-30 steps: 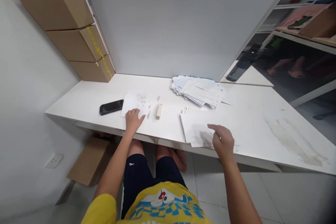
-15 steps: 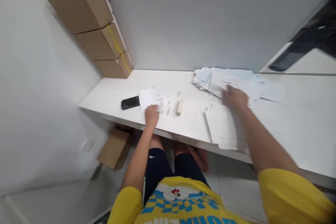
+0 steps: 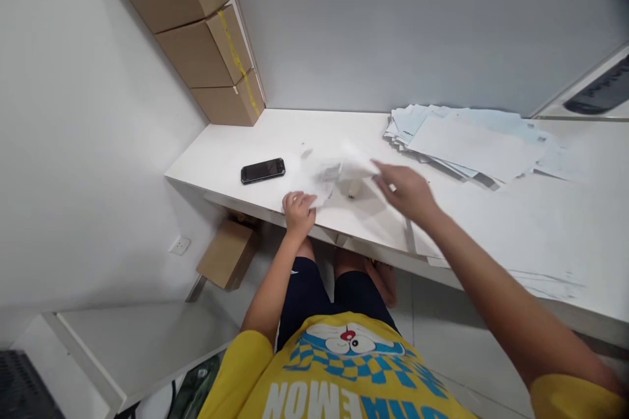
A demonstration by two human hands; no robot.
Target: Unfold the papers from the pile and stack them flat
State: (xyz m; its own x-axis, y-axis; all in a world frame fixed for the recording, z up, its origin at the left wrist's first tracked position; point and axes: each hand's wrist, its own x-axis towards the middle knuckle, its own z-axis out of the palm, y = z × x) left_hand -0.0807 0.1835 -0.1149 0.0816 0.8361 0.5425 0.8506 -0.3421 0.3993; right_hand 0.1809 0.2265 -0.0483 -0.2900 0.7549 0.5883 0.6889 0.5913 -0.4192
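Two bare hands, ours, work over the white desk (image 3: 230, 137) that crosses the middle of the frame. Our right hand (image 3: 405, 195), right of centre, has its thumb and fingers pinched together on the edge of a white sheet (image 3: 358, 162). That sheet sits at the centre of the frame, smeared by motion, slanting above a small cream object (image 3: 354, 189) on the desk. Our left hand (image 3: 299, 213) lies low at the desk's near edge, just left of centre, fingers bent beside a blurred printed paper (image 3: 322, 183); with so much blur, we cannot tell whether those fingers grip the paper or merely rest by it.

Left of both hands we see a black phone (image 3: 263, 171) lying flat. At the upper right, a fanned stack of papers (image 3: 472, 141) spreads near the foot of a grey-white board (image 3: 393, 26). More white papers (image 3: 496, 226) lie below that stack, partly behind our right forearm. Cardboard boxes (image 3: 206, 49) stand piled at the upper left, and another carton (image 3: 226, 252) sits beneath the desk, lower left.
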